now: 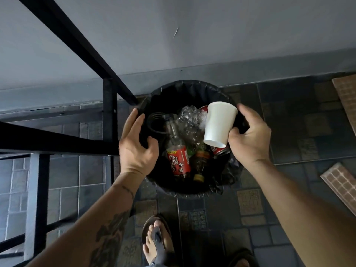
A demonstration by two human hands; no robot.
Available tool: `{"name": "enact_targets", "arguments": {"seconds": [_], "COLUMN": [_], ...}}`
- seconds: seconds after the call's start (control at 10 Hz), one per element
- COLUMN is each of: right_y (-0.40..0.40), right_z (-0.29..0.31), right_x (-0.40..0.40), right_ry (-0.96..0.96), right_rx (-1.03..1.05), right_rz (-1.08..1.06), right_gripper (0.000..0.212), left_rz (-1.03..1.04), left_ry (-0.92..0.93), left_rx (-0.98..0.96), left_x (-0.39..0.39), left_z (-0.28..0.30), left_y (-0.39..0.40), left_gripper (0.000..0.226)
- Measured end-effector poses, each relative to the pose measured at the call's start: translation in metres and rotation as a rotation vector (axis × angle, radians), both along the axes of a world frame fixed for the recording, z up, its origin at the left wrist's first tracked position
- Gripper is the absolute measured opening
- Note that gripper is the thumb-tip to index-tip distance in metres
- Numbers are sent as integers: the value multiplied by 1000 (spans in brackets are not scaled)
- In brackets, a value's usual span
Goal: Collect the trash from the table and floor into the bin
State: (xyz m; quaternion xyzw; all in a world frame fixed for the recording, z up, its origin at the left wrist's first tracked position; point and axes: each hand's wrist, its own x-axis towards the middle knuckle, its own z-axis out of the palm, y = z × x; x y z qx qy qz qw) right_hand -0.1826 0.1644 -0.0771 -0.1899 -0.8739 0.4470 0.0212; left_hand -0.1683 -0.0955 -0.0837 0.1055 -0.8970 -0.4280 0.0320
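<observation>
A round bin (192,87) lined with a black bag stands on the tiled floor against the wall. Inside lie a red-labelled glass bottle (178,160), crushed clear plastic bottles (189,120), a small brown bottle (200,162) and a red can (220,151). My left hand (136,145) grips the bin's left rim, thumb inside. My right hand (250,137) is at the right rim and holds a white foam cup (219,124) by its side. The cup is tilted over the bin's opening.
A black metal table frame (109,112) stands left of the bin, one leg close to the rim. Brown patterned tiles or mats (341,185) lie at the right. My sandalled foot (157,239) is just in front of the bin.
</observation>
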Motion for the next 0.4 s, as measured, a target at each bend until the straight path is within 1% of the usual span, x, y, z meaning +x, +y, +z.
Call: {"name": "enact_targets", "arguments": {"seconds": [0.1,0.2,0.3,0.4], "right_y": [2,8,19,26], "right_z": [6,20,41,76], "right_x": [0,1,7,18], "right_ry": [-25,-125,-192,-294], "right_rx": [44,90,149,169], "right_rz": [90,179,264,272], "right_gripper": [59,62,67,69], "left_rz": [-34,-65,-95,-72], "left_ry": [-46,-123,-189,-294], "left_rx": [-38,-102,-193,-221], "left_x": [5,4,4,8], "left_z": [2,15,35,71], "left_y": [-2,-4,-3,0], "left_gripper": [64,64,54,52]}}
